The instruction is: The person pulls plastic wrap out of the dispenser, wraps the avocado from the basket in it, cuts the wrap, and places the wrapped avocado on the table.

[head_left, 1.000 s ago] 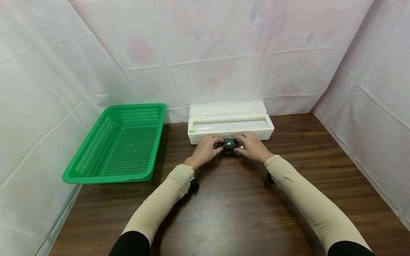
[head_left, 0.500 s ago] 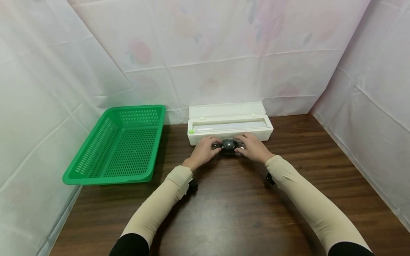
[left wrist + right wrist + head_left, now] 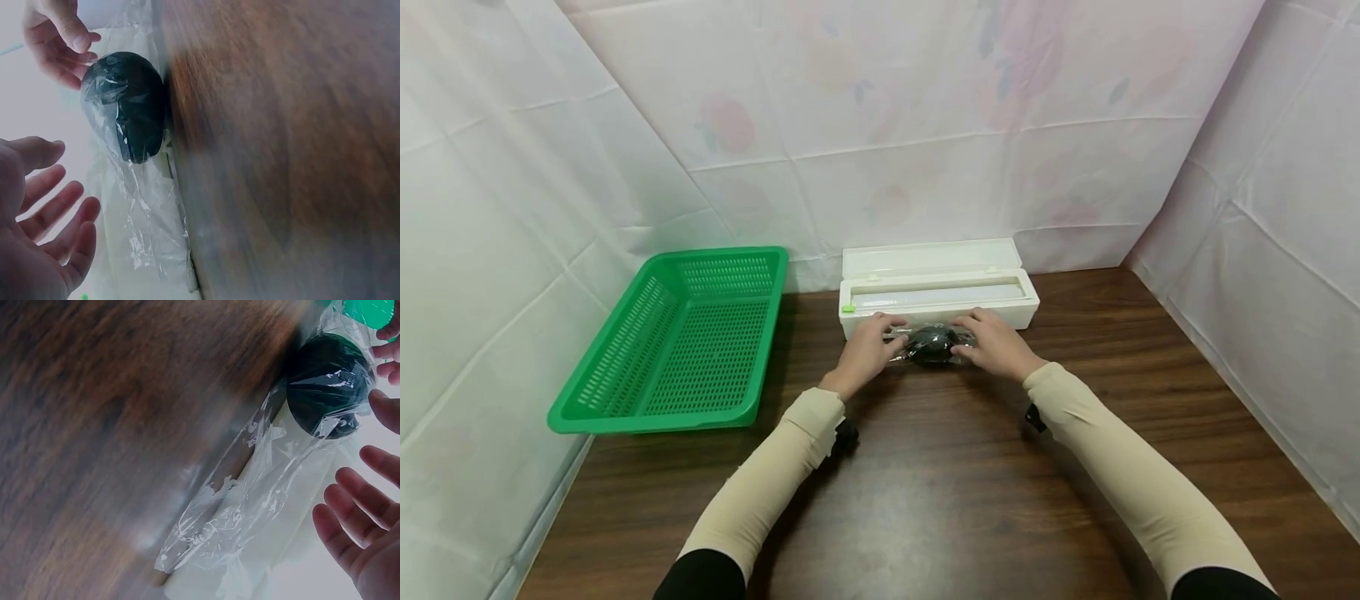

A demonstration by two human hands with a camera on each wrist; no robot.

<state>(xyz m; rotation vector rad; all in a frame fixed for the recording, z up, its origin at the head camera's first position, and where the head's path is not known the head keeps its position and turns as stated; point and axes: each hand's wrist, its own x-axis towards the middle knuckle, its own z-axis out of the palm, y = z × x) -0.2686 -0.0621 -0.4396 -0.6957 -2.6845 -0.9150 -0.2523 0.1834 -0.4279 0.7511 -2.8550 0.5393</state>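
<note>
1. The dark oval ball sits on the table, between the two hands and close in front of the box. It is the centre of the clock used below, as the head view shows it.
2. Clear film covers the ball; crinkled lengths of it run out towards 9 and 3 o'clock.
3. The left hand is at 9 o'clock, just beside the ball. Its fingers are spread and loosely bent, pinching nothing. In the left wrist view a gap shows between its fingertips and the ball.
4. The right hand is at 3 o'clock, near the ball's other end. Its fingers are spread too, with no pinch; whether its thumb touches the film I cannot tell.
5. At 12 o'clock lies the white box, lid tipped back, with a pale roll inside and a green tab at 10 o'clock.
6. The green basket stands at 9 o'clock, well apart, beyond the left hand.
7. Beige sleeves come in from 8 and 4 o'clock.
8. A pale printed curtain hangs behind the box.
</note>
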